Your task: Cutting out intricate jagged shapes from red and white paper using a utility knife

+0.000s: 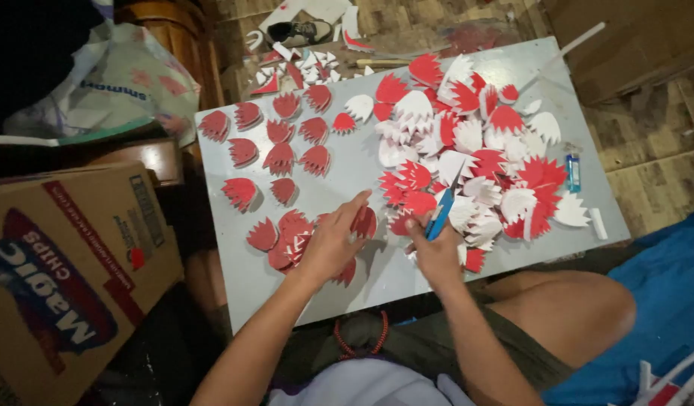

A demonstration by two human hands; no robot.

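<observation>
Pressing red foam cutouts (302, 240) with open left hand (332, 244), right hand (435, 252) gripping blue-handled scissors (441, 210), grey board (358, 162) beneath.

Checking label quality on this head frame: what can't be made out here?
- Head view: the red shapes under the left hand are covered by the palm; count unclear.
- Scissors: handles hidden inside the right hand.
- Pile of red and white cutouts: overlapping, lower pieces hidden.
- Cardboard box: cut off by the left edge.
- Small blue item: too small to identify.
</observation>
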